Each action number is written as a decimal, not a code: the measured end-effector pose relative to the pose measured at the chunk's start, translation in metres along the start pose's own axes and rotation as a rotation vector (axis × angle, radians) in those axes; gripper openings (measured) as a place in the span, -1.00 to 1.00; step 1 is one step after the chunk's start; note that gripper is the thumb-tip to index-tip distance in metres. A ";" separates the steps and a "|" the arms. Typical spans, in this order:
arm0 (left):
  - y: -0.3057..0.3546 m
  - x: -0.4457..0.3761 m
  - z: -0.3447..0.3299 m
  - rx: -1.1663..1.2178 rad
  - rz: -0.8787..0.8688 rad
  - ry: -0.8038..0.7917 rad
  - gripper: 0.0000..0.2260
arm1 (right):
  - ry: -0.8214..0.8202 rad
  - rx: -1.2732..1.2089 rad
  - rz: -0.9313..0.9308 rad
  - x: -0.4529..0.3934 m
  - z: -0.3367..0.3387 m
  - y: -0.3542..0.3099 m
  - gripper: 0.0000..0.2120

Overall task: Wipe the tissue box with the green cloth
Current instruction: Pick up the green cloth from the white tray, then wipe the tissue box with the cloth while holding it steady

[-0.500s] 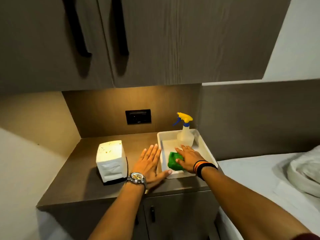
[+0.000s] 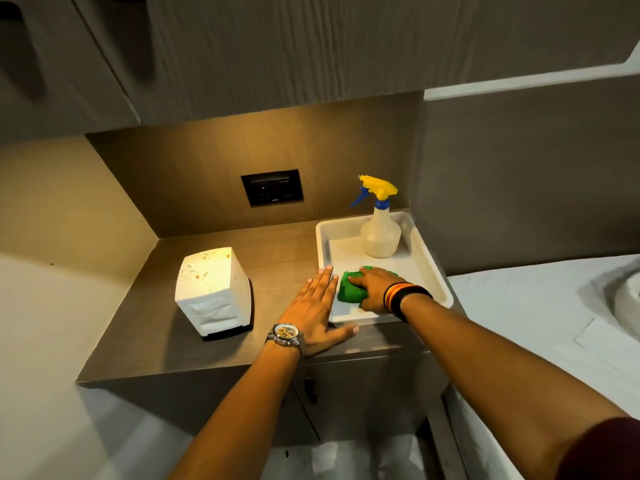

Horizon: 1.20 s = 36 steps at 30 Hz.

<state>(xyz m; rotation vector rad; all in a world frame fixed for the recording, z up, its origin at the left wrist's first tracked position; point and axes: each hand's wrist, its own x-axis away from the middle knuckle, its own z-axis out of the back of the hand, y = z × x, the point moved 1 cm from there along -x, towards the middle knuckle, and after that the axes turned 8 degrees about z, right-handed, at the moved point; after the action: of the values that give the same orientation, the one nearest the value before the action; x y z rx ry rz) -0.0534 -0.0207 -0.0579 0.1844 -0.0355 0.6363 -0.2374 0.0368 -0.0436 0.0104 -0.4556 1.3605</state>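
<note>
A white tissue box (image 2: 213, 291) with brown specks on its top stands upright on the left of the brown countertop (image 2: 166, 344). The green cloth (image 2: 348, 289) lies bunched in the near left part of a white tray (image 2: 434, 268). My right hand (image 2: 375, 287) lies on top of the cloth, fingers curled over it and covering its right part. My left hand (image 2: 317, 311), with a wristwatch, rests flat on the counter between the box and the tray, fingers spread, thumb along the tray's front edge.
A spray bottle (image 2: 380, 225) with a yellow and blue trigger stands at the back of the tray. A dark wall socket (image 2: 272, 187) sits behind. Cabinets hang overhead; a white bed (image 2: 540, 327) lies to the right.
My right hand has closed further over the green cloth in the tray. My left hand stays flat on the counter. The view has tilted down slightly.
</note>
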 end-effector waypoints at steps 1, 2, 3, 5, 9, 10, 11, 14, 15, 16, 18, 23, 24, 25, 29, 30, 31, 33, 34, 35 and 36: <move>0.000 0.000 0.001 -0.010 0.001 -0.021 -0.01 | 0.042 -0.024 -0.009 0.002 0.001 -0.003 -0.33; -0.001 -0.001 0.003 -0.031 -0.004 -0.042 0.01 | 0.094 -0.054 -0.023 0.006 0.002 -0.006 -0.38; -0.003 0.000 0.005 -0.061 -0.014 -0.057 0.03 | 0.147 -0.088 -0.043 0.009 0.002 -0.008 -0.43; -0.009 0.002 0.013 -0.106 -0.029 -0.052 0.07 | 0.246 -0.150 -0.089 0.016 0.004 -0.011 -0.51; -0.034 0.020 0.045 -0.194 -0.007 0.116 0.04 | 0.498 -0.236 -0.111 0.030 0.016 -0.029 -0.56; -0.044 0.028 0.057 -0.204 -0.002 0.166 0.03 | 0.554 -0.250 -0.086 0.032 0.022 -0.039 -0.56; -0.055 0.037 0.068 -0.210 0.005 0.211 0.02 | 0.600 -0.271 -0.066 0.032 0.028 -0.052 -0.54; -0.091 0.060 0.102 -0.225 0.063 0.305 0.04 | 0.697 -0.356 -0.001 0.025 0.055 -0.096 -0.50; -0.105 0.067 0.112 -0.217 0.095 0.313 0.06 | 0.723 -0.378 0.040 0.020 0.065 -0.114 -0.49; -0.119 0.075 0.120 -0.208 0.133 0.316 0.08 | 0.743 -0.399 0.089 0.015 0.073 -0.132 -0.46; -0.146 0.087 0.129 -0.198 0.209 0.312 0.14 | 0.768 -0.402 0.192 0.005 0.085 -0.169 -0.43; -0.203 0.111 0.112 -0.107 0.345 0.249 0.32 | 0.668 -0.123 0.441 -0.019 0.080 -0.236 -0.42; -0.209 0.115 0.103 -0.081 0.355 0.250 0.31 | 0.616 -0.069 0.474 -0.021 0.073 -0.244 -0.40; -0.215 0.118 0.095 -0.057 0.366 0.253 0.29 | 0.557 -0.012 0.499 -0.024 0.064 -0.249 -0.38; -0.228 0.123 0.064 0.065 0.395 0.229 0.26 | 0.354 0.117 0.541 -0.022 0.027 -0.252 -0.37; -0.229 0.123 0.058 0.112 0.395 0.223 0.27 | 0.329 0.090 0.536 -0.021 0.022 -0.250 -0.35; -0.230 0.120 0.053 0.167 0.397 0.222 0.28 | 0.314 0.066 0.527 -0.021 0.021 -0.248 -0.34; -0.225 0.112 0.049 0.269 0.398 0.219 0.28 | 0.281 0.056 0.504 -0.020 0.024 -0.248 -0.33; -0.221 0.106 0.049 0.313 0.395 0.226 0.28 | 0.263 0.061 0.487 -0.019 0.026 -0.251 -0.33; -0.216 0.098 0.050 0.360 0.394 0.236 0.26 | 0.250 0.059 0.461 -0.020 0.029 -0.255 -0.34; -0.211 0.092 0.052 0.392 0.388 0.256 0.22 | 0.258 0.040 0.431 -0.020 0.032 -0.260 -0.35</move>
<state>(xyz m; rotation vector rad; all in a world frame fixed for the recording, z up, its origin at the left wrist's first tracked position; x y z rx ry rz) 0.1473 -0.1422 -0.0323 0.4805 0.3096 1.0475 -0.0053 -0.0486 0.0448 -0.2402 -0.2174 1.7662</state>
